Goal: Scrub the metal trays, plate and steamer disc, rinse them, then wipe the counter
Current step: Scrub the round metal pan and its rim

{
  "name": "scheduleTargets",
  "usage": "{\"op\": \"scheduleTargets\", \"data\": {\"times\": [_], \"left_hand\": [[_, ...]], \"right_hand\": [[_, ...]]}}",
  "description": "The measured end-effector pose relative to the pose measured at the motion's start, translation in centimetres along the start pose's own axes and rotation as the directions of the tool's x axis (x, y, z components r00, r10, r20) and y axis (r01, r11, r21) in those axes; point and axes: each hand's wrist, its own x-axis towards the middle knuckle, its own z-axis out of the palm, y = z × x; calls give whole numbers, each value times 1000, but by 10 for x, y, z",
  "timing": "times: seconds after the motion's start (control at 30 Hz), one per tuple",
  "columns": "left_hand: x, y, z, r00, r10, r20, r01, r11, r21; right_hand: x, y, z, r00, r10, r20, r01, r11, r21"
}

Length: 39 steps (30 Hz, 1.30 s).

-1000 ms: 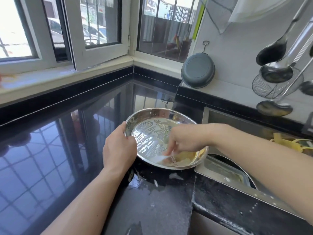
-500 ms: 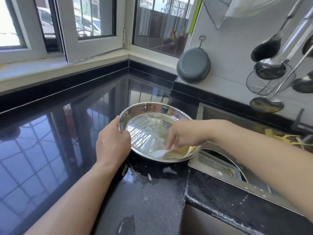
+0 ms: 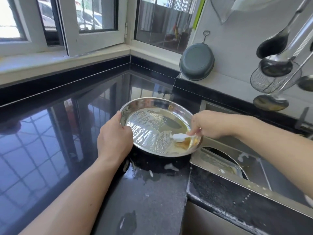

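Observation:
A round metal tray (image 3: 144, 106) lies on the black counter (image 3: 50, 136), its right edge hanging over the sink. Soapy streaks cover its floor and brown residue sits at the near right. My left hand (image 3: 114, 138) grips the tray's left rim, thumb over the edge. My right hand (image 3: 208, 124) pinches a small white foamy brush (image 3: 179, 137) and presses its head on the tray floor near the residue. A rectangular metal tray (image 3: 218, 164) lies in the sink, partly hidden under the rim.
The steel sink (image 3: 254, 170) opens at the right. Foam blobs and water (image 3: 169, 167) spot the counter in front of the tray. A grey pan (image 3: 197, 62), ladles and a wire skimmer (image 3: 274, 77) hang on the right wall. Windows run along the back.
My right hand has drawn back to the tray's right edge, baring the white brush head. The left hand keeps its grip on the rim. The camera has shifted a little.

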Motion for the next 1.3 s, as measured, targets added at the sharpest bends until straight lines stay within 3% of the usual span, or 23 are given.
{"op": "scheduleTargets", "data": {"times": [0.1, 0.23, 0.37, 0.5, 0.53, 0.67, 0.8, 0.93, 0.97, 1.07, 1.13, 1.23, 1.3], "left_hand": [[2, 0, -1, 1000, 16, -2, -16, 1000, -24], [0, 1, 1, 1000, -1, 9, 1, 1000, 14], [2, 2, 1, 1000, -7, -16, 8, 1000, 12], [-5, 6, -1, 1000, -18, -23, 18, 1000, 7], [-5, 6, -1, 1000, -13, -24, 13, 1000, 2], [0, 3, 0, 1000, 10, -22, -11, 1000, -10], [-1, 2, 0, 1000, -6, -5, 6, 1000, 5], [-1, 5, 0, 1000, 11, 0, -11, 1000, -2], [0, 4, -1, 1000, 7, -7, -7, 1000, -3], [-1, 5, -3, 1000, -4, -1, 4, 1000, -6], [-3, 6, -3, 1000, -10, 6, 10, 1000, -13], [-4, 7, -2, 1000, -12, -6, 12, 1000, -26], [-3, 8, -4, 1000, -14, -7, 14, 1000, -25]], "right_hand": [[-10, -10, 4, 995, -80, 62, 77, 996, 48], [-10, 11, -3, 990, 124, -73, -129, 989, -69], [-17, -19, 5, 997, -29, 65, 24, 997, 71], [-14, -5, -1, 977, 191, -93, -204, 967, -151], [-15, -7, 1, 975, 199, -98, -212, 967, -140], [-20, -42, 6, 1000, 6, -5, -6, 1000, 27], [-2, -28, -1, 951, 278, -135, -287, 957, -52], [-1, -50, 8, 994, 102, -45, -94, 983, 155], [4, -51, 7, 991, 112, -69, -99, 982, 162], [18, -36, -2, 939, 311, -147, -307, 950, 52], [19, -43, -1, 963, 252, -99, -244, 966, 86], [13, -74, 2, 1000, 17, -13, -14, 980, 199], [22, -68, -5, 985, 145, -88, -134, 983, 124]]}}
